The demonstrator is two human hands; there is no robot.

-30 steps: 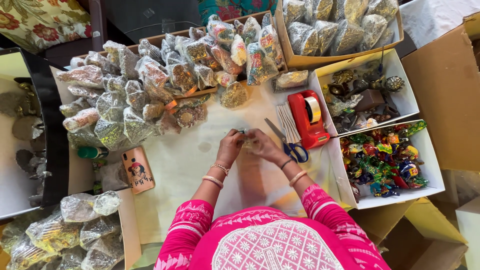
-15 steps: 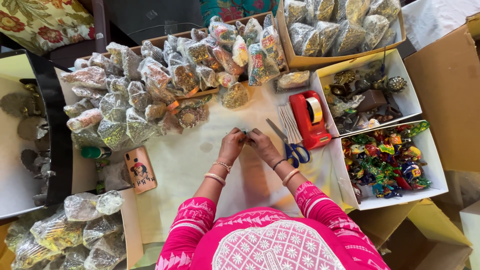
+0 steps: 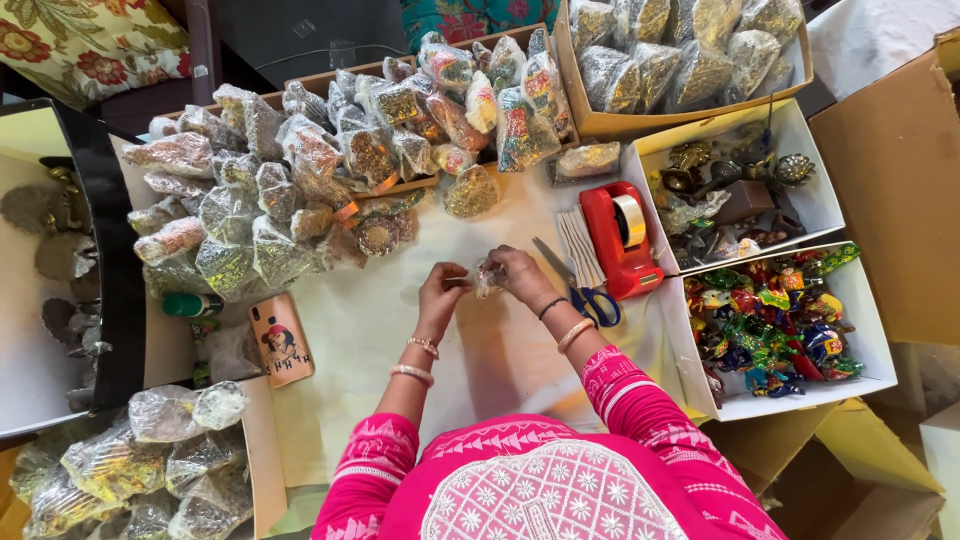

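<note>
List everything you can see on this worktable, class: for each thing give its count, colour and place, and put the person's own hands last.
Clear plastic packets of ornaments: many, silvery-gold, heaped far left and centre.
Cardboard box of packets: one, tan, far right.
Red tape dispenser: one, right of centre.
Blue-handled scissors: one, beside the dispenser.
White box of metal figurines: one, dark and brassy contents, right.
White box of bright figurines: one, multicoloured contents, near right.
Orange phone case: one, left.
Green bottle: one, left.
Small crinkled clear packet: one, centre.
Left hand: touching the packet.
Right hand: holding it.
</note>
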